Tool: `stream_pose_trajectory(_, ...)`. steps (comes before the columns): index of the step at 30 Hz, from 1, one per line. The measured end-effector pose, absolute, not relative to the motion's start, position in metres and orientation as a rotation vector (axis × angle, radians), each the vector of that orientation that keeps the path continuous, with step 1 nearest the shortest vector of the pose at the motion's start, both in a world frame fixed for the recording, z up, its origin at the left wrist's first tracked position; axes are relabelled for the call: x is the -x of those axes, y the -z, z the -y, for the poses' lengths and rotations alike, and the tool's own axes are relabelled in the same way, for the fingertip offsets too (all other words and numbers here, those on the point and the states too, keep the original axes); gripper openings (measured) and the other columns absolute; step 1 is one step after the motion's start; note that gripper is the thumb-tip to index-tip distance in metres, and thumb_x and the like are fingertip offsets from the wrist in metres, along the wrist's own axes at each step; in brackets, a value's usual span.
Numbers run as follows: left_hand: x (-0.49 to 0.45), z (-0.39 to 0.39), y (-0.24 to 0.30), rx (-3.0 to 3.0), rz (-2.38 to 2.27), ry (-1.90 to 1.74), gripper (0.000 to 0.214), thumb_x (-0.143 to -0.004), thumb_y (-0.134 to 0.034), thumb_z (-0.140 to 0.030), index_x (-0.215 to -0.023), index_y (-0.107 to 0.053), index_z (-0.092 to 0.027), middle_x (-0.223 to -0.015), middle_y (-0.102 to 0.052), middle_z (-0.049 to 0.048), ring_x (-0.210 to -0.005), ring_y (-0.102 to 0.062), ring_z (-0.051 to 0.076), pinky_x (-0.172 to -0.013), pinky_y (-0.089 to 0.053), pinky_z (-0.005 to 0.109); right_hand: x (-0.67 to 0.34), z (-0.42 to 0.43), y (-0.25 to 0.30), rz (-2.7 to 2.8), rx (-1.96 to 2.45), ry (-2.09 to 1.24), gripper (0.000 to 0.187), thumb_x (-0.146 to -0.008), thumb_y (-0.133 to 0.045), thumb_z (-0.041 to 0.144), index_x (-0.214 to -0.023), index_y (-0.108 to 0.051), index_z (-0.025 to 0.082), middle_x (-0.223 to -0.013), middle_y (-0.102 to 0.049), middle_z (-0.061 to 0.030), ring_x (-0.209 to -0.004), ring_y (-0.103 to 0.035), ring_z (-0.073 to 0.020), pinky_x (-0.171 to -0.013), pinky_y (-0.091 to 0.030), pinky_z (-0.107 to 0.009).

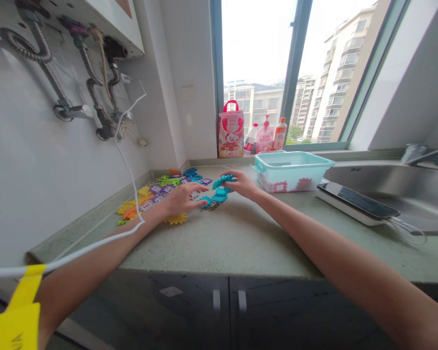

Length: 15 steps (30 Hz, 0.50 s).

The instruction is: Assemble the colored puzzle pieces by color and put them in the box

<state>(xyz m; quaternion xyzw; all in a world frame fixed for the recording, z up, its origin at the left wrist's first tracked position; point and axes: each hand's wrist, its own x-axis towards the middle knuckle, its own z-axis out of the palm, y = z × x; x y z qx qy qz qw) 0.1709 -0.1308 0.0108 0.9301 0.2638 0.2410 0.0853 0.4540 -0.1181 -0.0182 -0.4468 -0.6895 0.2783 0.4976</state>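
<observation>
In the head view my right hand [237, 183] pinches a teal toothed building piece [223, 181] just above the counter. More teal pieces [219, 196] lie below it between my hands. My left hand [187, 198] hovers at their left with thumb and fingers apart, its thumb tip close to a teal piece; contact I cannot make out. Behind and left of my left hand spreads a pile of interlocking pieces: yellow [144, 192], orange [130, 213], green [168, 181], purple window-shaped [156, 189] and blue [191, 174]. My left hand partly covers the pile.
A turquoise plastic tub [295, 160] holding red pieces stands right of my right hand. Farther right lie a phone on a white block [357, 201] and a steel sink [379, 180]. Bottles [265, 137] and a pink bag [231, 133] line the sill. A white cable [126, 160] crosses my left forearm.
</observation>
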Motion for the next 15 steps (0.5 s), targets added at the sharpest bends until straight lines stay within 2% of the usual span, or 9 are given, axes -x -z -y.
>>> stream_pose_trajectory(3,-0.174,0.131,-0.006,-2.939,-0.609,-0.538,0.04,-0.095,-0.072,-0.05,-0.127,-0.077,-0.027,-0.137,-0.07,0.0109,-0.13,-0.063,0.029,-0.118,-0.046,0.047,-0.479,0.11,0.02,1.635,1.308,-0.615,0.037,-0.079,-0.079,0.03,-0.114,-0.077,0.017,-0.094,-0.077,-0.0068,-0.073,-0.071,-0.0168,-0.06,-0.061,-0.026)
stream_pose_trajectory(8,-0.178,0.135,-0.006,-2.924,-0.499,-0.524,0.026,-0.094,-0.075,-0.046,-0.112,-0.082,-0.029,-0.13,-0.073,0.0098,-0.124,-0.066,0.028,-0.116,-0.046,0.046,-0.5,0.106,0.025,1.842,1.529,-0.278,0.02,-0.084,-0.076,0.037,-0.091,-0.08,0.019,-0.084,-0.077,-0.0036,-0.08,-0.07,-0.0188,-0.07,-0.054,-0.025)
stream_pose_trajectory(10,-0.176,0.137,-0.009,-2.889,-0.463,-0.516,0.024,-0.093,-0.075,-0.043,-0.109,-0.082,-0.027,-0.128,-0.074,0.0099,-0.121,-0.067,0.027,-0.113,-0.048,0.044,-0.503,0.106,0.026,1.943,1.537,-0.274,0.03,-0.089,-0.071,0.045,-0.078,-0.077,0.018,-0.071,-0.07,-0.0006,-0.072,-0.065,-0.0168,-0.065,-0.048,-0.024)
stream_pose_trajectory(12,-0.173,0.138,-0.011,-2.859,-0.459,-0.484,0.026,-0.093,-0.074,-0.041,-0.115,-0.08,-0.027,-0.127,-0.075,0.0101,-0.12,-0.068,0.026,-0.111,-0.049,0.043,-0.504,0.106,0.026,2.071,1.556,-0.263,0.046,-0.095,-0.063,0.052,-0.067,-0.072,0.017,-0.06,-0.06,0.0021,-0.063,-0.058,-0.0144,-0.06,-0.042,-0.024)
stream_pose_trajectory(13,-0.172,0.138,-0.011,-2.849,-0.47,-0.474,0.029,-0.093,-0.074,-0.041,-0.118,-0.079,-0.027,-0.127,-0.075,0.0101,-0.12,-0.068,0.026,-0.11,-0.05,0.042,-0.504,0.107,0.026,2.12,1.563,-0.255,0.051,-0.097,-0.059,0.054,-0.065,-0.07,0.017,-0.057,-0.058,0.0026,-0.061,-0.057,-0.014,-0.059,-0.041,-0.024)
stream_pose_trajectory(15,-0.171,0.138,-0.012,-2.84,-0.519,-0.467,0.035,-0.093,-0.075,-0.042,-0.124,-0.077,-0.026,-0.125,-0.075,0.0101,-0.118,-0.068,0.026,-0.107,-0.05,0.041,-0.503,0.108,0.025,2.157,1.547,-0.233,0.048,-0.099,-0.058,0.053,-0.073,-0.075,0.017,-0.062,-0.063,0.0017,-0.065,-0.06,-0.0151,-0.062,-0.043,-0.025)
